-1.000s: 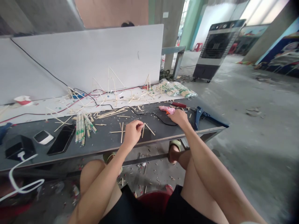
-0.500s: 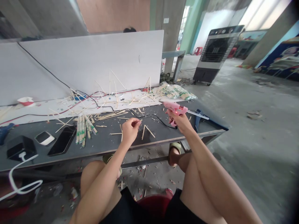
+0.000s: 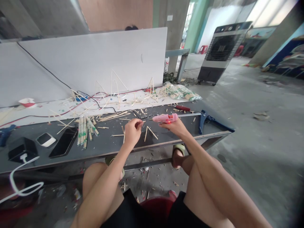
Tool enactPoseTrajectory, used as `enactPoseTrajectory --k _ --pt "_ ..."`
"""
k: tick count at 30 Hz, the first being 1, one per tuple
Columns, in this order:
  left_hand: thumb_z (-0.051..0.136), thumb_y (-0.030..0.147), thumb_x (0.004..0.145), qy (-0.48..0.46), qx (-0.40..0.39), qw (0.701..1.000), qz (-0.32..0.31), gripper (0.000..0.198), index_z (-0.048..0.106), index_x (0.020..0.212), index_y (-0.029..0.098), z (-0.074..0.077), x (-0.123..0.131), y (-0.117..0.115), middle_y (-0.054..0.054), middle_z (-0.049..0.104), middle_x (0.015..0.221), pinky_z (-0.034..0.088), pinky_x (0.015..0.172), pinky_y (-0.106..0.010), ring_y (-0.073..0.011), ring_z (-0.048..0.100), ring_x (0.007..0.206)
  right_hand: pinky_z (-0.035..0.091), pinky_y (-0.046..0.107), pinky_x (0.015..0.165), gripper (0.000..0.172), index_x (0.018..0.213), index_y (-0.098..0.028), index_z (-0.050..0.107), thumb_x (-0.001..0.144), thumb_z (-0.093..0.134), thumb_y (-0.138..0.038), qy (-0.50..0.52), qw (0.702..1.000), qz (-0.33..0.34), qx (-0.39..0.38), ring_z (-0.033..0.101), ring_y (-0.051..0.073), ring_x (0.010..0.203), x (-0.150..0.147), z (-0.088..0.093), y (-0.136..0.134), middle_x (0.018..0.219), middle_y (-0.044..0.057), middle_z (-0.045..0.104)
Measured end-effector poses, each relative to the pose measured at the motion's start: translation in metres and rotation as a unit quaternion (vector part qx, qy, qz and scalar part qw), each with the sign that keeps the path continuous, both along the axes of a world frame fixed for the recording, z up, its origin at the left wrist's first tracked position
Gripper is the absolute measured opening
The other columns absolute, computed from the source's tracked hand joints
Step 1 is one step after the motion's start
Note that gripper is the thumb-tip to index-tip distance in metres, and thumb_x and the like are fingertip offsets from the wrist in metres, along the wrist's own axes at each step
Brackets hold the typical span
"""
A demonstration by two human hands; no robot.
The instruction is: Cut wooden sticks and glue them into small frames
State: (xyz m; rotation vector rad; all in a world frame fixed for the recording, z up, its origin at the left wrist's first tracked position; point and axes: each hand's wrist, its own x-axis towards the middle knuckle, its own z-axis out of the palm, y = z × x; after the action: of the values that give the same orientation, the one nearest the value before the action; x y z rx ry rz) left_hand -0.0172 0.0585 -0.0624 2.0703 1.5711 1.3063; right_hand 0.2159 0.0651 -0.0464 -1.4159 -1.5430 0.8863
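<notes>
Across the dark bench (image 3: pixel 106 148), the right hand (image 3: pixel 172 126) is gripping a pink glue gun (image 3: pixel 165 118), the left hand (image 3: pixel 133 133) is pinching a stick (image 3: pixel 142 123), and a slip could burn that hand.

Hands over the workbench, loose sticks on either side

The hot glue gun (image 3: pixel 165 118) sits in the right hand (image 3: pixel 172 126), its nozzle toward the left hand (image 3: pixel 133 131), both above the bench top (image 3: pixel 114 150). An A-shaped stick frame (image 3: pixel 148 133) lies on the bench just right of the left hand. Further left lie bundled chopsticks (image 3: pixel 83 133), a smartphone (image 3: pixel 63 142) and a charger (image 3: pixel 22 148). A spring clamp (image 3: pixel 202 122) lies near the right end. Behind the bench, a raised board (image 3: pixel 42 112) holds more stick frames (image 3: pixel 116 87) and a plastic bag of sticks (image 3: pixel 180 91), in front of a partition panel (image 3: pixel 95 57). An air cooler (image 3: pixel 220 52) stands beyond, on the concrete floor (image 3: pixel 249 177).
</notes>
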Motion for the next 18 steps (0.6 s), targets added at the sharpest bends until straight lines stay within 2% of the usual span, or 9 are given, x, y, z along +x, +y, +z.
enactPoseTrajectory --k 4,7,18 --pt "0.061 0.022 0.089 0.005 -0.005 1.0 -0.007 0.009 0.069 0.086 0.018 0.0 0.0004 -0.0004 -0.004 0.071 0.08 0.046 0.065 -0.025 -0.0151 0.063 0.067 0.039 0.025 0.059 0.016 0.072 -0.018 0.067 0.061 0.067 -0.03 -0.048 0.999 -0.012 -0.02 0.048 0.014 0.062 -0.0049 -0.0076 0.0045 0.062 -0.003 0.056" --pt "0.061 0.022 0.09 0.013 -0.002 1.0 -0.015 0.009 0.069 0.086 0.019 0.0 0.0004 -0.0007 -0.004 0.071 0.08 0.046 0.065 -0.025 -0.0153 0.063 0.068 0.038 0.025 0.061 0.01 0.066 -0.019 0.062 0.06 0.062 -0.027 -0.088 0.996 -0.023 -0.019 0.048 0.014 0.064 -0.007 -0.0088 0.0052 0.063 -0.004 0.055" --pt "0.061 0.019 0.089 0.004 -0.004 1.0 -0.016 0.009 0.069 0.085 0.019 0.0022 0.0002 -0.0022 -0.004 0.071 0.078 0.045 0.065 -0.025 -0.015 0.063 0.068 0.034 0.026 0.058 0.012 0.06 -0.021 0.052 0.06 0.06 -0.029 -0.103 0.994 -0.025 -0.033 0.044 0.014 0.06 -0.0066 -0.0042 0.0053 0.059 -0.005 0.05"
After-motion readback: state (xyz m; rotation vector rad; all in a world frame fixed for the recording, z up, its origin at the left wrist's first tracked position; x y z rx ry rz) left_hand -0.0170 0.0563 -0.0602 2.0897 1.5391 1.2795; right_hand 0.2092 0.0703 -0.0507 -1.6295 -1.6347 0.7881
